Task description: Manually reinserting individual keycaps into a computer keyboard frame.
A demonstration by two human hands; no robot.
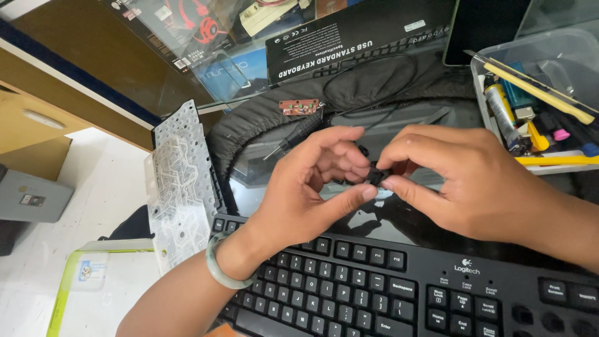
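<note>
left hand (pixel 312 187): above the keyboard's top edge, palm turned up and inward, fingers curled, thumb tip pressed to the underside of a small black part (pixel 376 176); pale green bangle (pixel 219 265) on the wrist
right hand (pixel 465 178): comes in from the right, back of hand up, thumb and forefinger closed down on the same black part from above and the right
small black part: pinched between both hands at centre frame, over the glass desktop (pixel 187 87), just above the keyboard; mostly hidden by fingertips
part axis/heading: too covered to tell long axis or which way it points; visible bit sits roughly level between the thumbs
black keyboard (pixel 399 293): lower frame, long axis runs left to right, tilting down toward the right; top edge nearest the hands
membrane sheet (pixel 182 187): translucent, dotted, lies left of the hands, long axis near vertical in frame
small red circuit board (pixel 299 107): beyond the hands, thin black cable (pixel 374 81) looping behind it
screwdriver (pixel 296 136): black handle, tip points lower left, just past left fingers
keyboard box (pixel 362 37): black, top centre
clear plastic bin (pixel 549 56): upper right, holds a yellow utility knife (pixel 536 87) and other small tools
</note>
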